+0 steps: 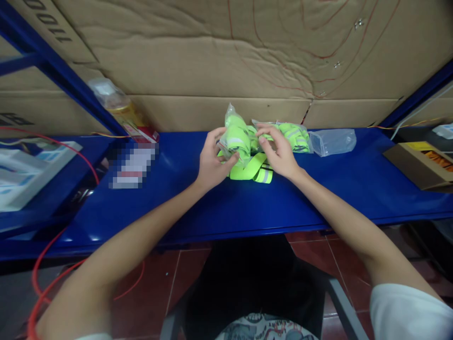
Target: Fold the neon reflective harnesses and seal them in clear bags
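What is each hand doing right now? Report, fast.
Left hand: closed around the plastic bag of neon strap.
Right hand: fingers bent beside that bag; whether it grips anything cannot be told.

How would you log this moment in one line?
left hand: holds clear bag of green straps | right hand: close by, contact unclear | loose green strap: on blue table
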Tool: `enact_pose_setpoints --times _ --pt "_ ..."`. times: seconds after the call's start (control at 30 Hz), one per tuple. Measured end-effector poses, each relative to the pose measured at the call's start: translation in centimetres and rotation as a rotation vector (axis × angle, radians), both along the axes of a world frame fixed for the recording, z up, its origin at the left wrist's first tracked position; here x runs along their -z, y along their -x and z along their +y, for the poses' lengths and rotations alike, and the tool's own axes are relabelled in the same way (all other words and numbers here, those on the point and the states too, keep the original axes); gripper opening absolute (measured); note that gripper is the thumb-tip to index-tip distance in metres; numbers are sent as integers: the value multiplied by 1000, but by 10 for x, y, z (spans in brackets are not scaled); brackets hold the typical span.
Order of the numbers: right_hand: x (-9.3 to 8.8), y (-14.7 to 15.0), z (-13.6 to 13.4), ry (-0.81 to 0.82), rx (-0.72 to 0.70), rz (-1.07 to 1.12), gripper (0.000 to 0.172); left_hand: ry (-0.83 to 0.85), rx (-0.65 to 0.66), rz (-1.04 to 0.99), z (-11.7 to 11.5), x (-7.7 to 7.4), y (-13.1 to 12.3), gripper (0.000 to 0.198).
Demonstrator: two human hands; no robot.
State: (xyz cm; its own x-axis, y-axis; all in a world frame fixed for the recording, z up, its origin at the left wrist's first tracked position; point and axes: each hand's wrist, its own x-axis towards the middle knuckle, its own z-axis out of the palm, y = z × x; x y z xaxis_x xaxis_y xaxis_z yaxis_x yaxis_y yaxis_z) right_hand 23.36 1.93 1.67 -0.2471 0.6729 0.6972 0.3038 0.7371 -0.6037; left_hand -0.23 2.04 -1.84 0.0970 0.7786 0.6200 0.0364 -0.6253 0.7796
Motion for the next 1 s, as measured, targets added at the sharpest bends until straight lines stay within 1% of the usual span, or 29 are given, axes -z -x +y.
enact_pose_setpoints --times 0.03,0.1,0.17,0.23,0.27,0.33,0.43,0.53,0.6,0.7,0.8,0.93,1.0 --pt "4 -5 8 24 44 43 41 -6 9 7 0 -2 0 71" --pt "12 -16 25 93 73 95 57 -38 43 10 -3 -6 1 61" --pt "17 -24 39 187 52 139 71 -85 76 -10 -6 -12 1 56" --pt "17 -29 45 313 15 196 77 -88 89 -43 -9 -18 0 55" --pt "14 -30 45 383 -12 223 75 -59 94 -65 -10 -21 0 55" --pt "6 -30 40 513 -74 276 66 43 112 -131 -11 -26 1 53" --pt "-7 -23 27 629 -130 397 57 187 157 -255 -7 -30 3 48" --pt "-13 -11 16 648 -104 563 61 302 197 -356 3 -29 10 46" --pt "-12 -3 10 629 -79 636 64 386 187 -405 12 -25 16 43" --pt "-9 7 1 595 -91 609 57 474 127 -416 25 -17 24 43" --pt "-10 14 -6 570 -154 460 51 448 58 -424 35 -10 28 49" --pt "-10 16 -9 656 -264 347 56 330 0 -387 39 -6 27 59" --pt "-9 16 -8 632 -246 337 52 311 -8 -360 38 -5 27 60"
